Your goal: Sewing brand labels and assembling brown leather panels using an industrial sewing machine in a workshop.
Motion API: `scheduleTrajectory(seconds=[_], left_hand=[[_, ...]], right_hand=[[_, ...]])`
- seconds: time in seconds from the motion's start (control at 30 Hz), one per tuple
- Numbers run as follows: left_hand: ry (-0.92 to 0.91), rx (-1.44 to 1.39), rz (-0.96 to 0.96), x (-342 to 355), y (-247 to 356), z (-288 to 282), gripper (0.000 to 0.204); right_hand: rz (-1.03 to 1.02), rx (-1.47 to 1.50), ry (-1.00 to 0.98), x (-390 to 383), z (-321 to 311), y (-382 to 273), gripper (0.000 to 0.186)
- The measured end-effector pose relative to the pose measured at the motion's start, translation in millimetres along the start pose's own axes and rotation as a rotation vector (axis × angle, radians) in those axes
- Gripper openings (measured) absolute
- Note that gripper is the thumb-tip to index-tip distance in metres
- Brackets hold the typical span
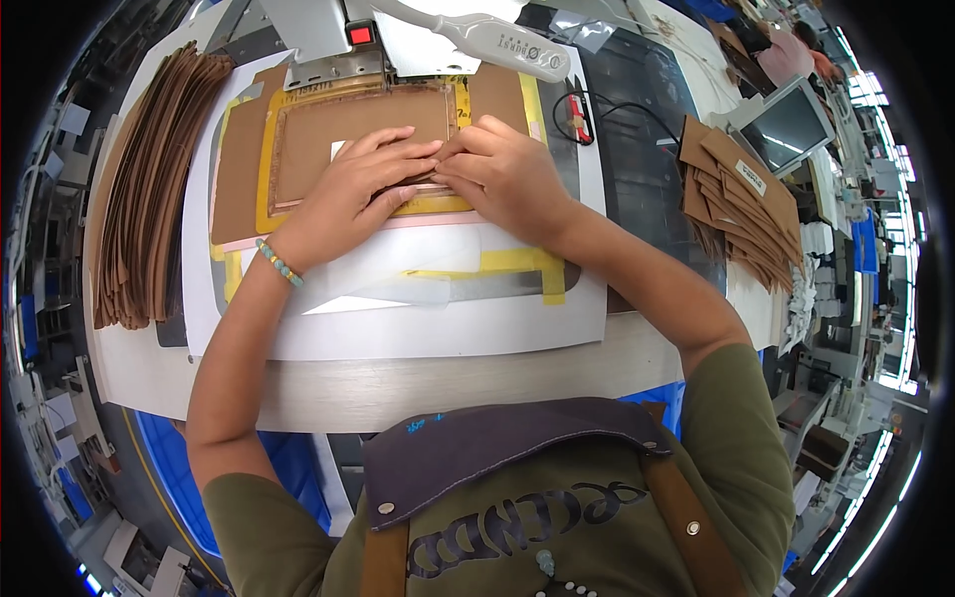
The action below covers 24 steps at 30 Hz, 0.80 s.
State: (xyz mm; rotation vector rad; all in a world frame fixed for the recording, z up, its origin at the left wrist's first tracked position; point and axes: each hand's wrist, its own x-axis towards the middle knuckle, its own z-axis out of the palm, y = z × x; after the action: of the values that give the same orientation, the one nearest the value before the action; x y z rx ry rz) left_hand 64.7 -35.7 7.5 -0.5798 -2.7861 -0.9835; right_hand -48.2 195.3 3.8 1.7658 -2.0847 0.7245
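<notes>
Toward far edge of pale wood-look tabletop (398,391): yellow-edged rectangular frame (268,179), flat brown sheet (378,112) within, long axis left to right. Your left hand (360,189) open, palm-down, nearer its middle; your right hand (505,177) half curled over its right side, cannot tell if gripping.

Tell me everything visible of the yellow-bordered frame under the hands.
The yellow-bordered frame is flat, rectangular and plastic-looking, with dark markings on its border and brown material showing within. It lies flat, its far edge near a metal machine part. The left hand and right hand meet over its near right area, hiding some of it; exact contact is unclear.
</notes>
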Motion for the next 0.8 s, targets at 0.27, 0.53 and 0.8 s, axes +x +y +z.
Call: scheduleTrajectory(seconds=[0.27,0.53,0.8], left_hand=[[-0.088,0.106,0.06,1.2,-1.7,-5.5,0.039],[-0.076,0.17,0.076,0.9,5.4,-4.4,0.04],[-0.046,-0.102,0.023,4.6,-0.4,-6.5,0.037]], right_hand=[[0.051,0.069,0.0,-18.1,-18.0,-22.1,0.018],[0.038,0.144,-0.045,-14.9,-35.5,1.5,0.022],[-0.008,0.176,-0.158,-20.8,-27.3,-12.0,0.036]])
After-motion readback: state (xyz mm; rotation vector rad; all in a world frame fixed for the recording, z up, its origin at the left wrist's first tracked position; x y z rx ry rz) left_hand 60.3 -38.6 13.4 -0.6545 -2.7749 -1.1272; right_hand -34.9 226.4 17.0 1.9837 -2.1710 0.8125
